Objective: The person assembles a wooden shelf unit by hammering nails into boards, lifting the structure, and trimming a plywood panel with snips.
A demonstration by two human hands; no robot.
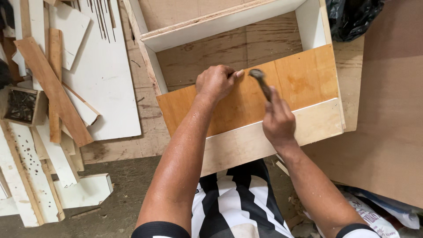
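Hammer [261,81] head blurred | right hand [277,121] hides handle | left hand [216,82] fingertips hidden

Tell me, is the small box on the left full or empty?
Not empty: the box holds a dark heap of what look like nails, though how deep it goes cannot be told.

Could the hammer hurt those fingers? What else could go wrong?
Yes, maybe. The hammer held by the right hand hangs very close to the left hand resting on the orange-brown panel, so a missed swing could hit its fingers. A hard blow might also dent or split that thin panel.
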